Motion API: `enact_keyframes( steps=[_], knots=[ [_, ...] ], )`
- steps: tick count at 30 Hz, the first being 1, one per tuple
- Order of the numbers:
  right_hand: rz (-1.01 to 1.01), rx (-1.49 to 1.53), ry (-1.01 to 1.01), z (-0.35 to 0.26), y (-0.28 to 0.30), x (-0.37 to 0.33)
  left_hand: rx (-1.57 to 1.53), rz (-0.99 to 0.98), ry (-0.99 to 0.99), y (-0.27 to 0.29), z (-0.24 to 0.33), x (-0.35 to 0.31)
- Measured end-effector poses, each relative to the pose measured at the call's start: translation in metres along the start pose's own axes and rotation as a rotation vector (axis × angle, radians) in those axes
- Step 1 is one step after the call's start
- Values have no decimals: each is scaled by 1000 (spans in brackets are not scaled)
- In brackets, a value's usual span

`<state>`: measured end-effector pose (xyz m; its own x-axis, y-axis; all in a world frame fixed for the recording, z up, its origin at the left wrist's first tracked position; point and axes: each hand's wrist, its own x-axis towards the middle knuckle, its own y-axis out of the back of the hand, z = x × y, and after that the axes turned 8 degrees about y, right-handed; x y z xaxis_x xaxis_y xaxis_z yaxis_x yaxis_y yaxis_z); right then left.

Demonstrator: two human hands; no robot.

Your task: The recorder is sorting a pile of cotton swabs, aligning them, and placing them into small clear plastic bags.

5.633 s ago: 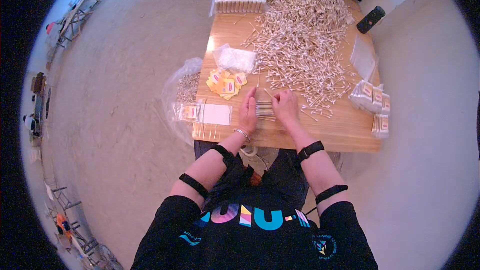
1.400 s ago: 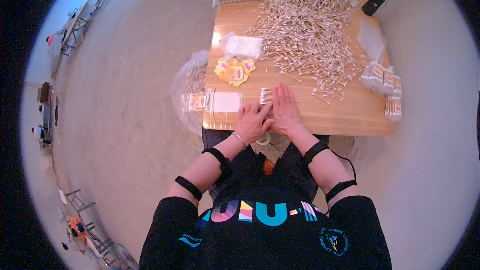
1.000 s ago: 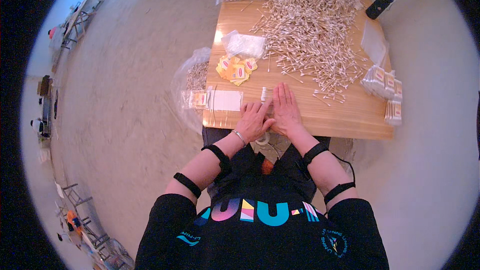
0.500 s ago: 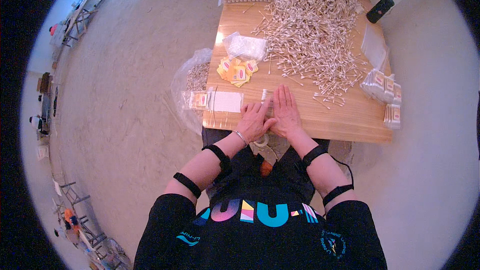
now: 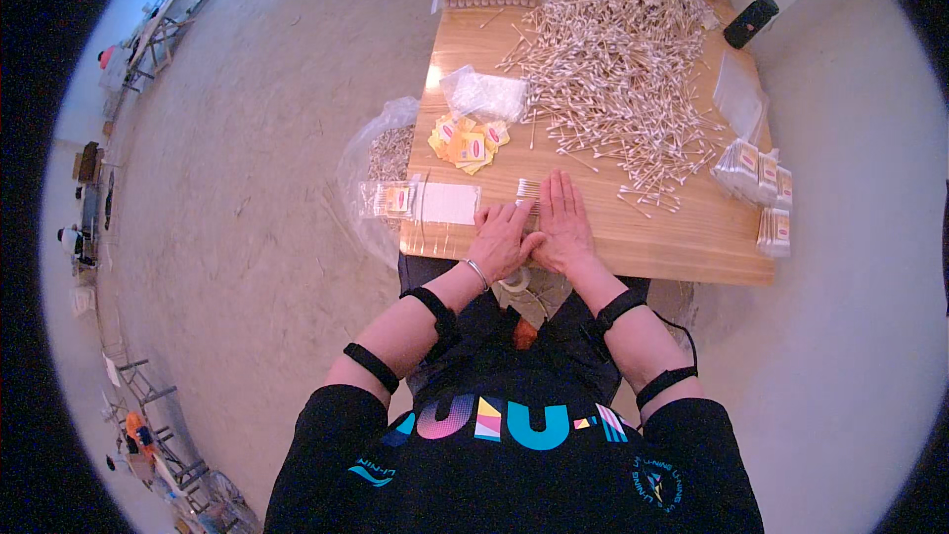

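A small row of cotton swabs (image 5: 528,189) lies side by side on the wooden table near its front edge. My left hand (image 5: 502,240) rests at the left and near end of the row, fingers stretched forward and thumb reaching to my right hand. My right hand (image 5: 563,227) lies along the row's right side with its fingers straight and together. Both hands partly cover the swabs, so their near ends are hidden. Just left of my left hand is a stack of white, clear-edged packets (image 5: 451,204), with a filled swab packet (image 5: 393,200) beside it.
A large heap of loose swabs (image 5: 623,49) covers the far right. Orange-and-yellow cards (image 5: 471,142) and a clear plastic bag (image 5: 486,96) lie left. Finished packs (image 5: 753,170) stand at the right edge, near a dark cylinder (image 5: 751,21). A swab-filled bag (image 5: 388,150) hangs beside the table.
Almost nothing differs. Both hands stay beside the row of swabs, with only a very slight shift of the fingers.
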<state>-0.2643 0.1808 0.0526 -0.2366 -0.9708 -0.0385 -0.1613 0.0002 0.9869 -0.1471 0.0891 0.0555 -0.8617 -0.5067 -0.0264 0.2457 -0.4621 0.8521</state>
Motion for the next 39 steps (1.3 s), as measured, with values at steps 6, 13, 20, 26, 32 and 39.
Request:
enact_keyframes(
  steps=[6,13,20,26,32,39],
  knots=[
    [15,14,-7,1,-1,0,14,1,46,-3,2,6],
    [1,21,-14,-1,1,0,51,-15,27,0,1,4],
    [23,-1,2,1,-3,0,-21,11,56,1,5,8],
    [67,39,4,-1,-4,0,16,-50,83,0,3,12],
    [88,12,19,3,-10,1,-44,20,69,-4,0,16],
    [44,17,41,3,-3,0,-24,4,175,-3,2,27]
  ],
)
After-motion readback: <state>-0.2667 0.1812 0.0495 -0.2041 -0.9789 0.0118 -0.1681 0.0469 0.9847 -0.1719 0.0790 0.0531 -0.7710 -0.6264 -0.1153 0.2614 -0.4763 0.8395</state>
